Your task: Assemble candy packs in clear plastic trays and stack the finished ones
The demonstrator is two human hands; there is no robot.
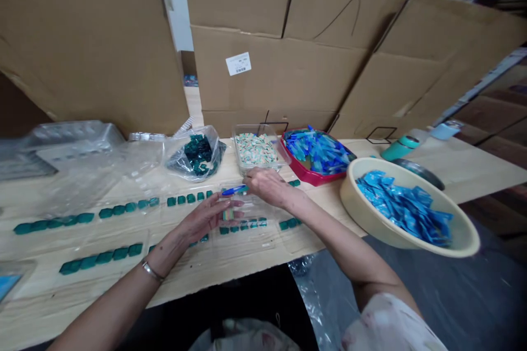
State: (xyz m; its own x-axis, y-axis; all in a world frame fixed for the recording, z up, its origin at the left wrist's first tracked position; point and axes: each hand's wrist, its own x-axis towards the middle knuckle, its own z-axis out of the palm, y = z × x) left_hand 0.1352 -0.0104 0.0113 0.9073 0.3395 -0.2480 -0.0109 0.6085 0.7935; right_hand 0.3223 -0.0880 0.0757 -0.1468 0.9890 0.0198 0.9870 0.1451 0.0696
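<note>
Left hand: the left hand is reached over the clear plastic trays, fingers slightly apart; whether the small striped piece among them is gripped cannot be told.
Right hand: the right hand is bent down, fingers drawn together; what is pinched cannot be told.
Slim blue item: the slim blue item is seen between the hands, its teal end just beside the right fingertips; it is judged light and stiff, best taken by the middle.
Trays: judged light, thin, slippery and easily flexed, best held by the rim.
Green pieces: the dark green pieces are lined up just beside the left hand; small and probably smooth, best pinched by the sides.
Pale pieces: the pale pieces are heaped beyond the right hand.
Writing: the white label is printed too small to be read.
</note>
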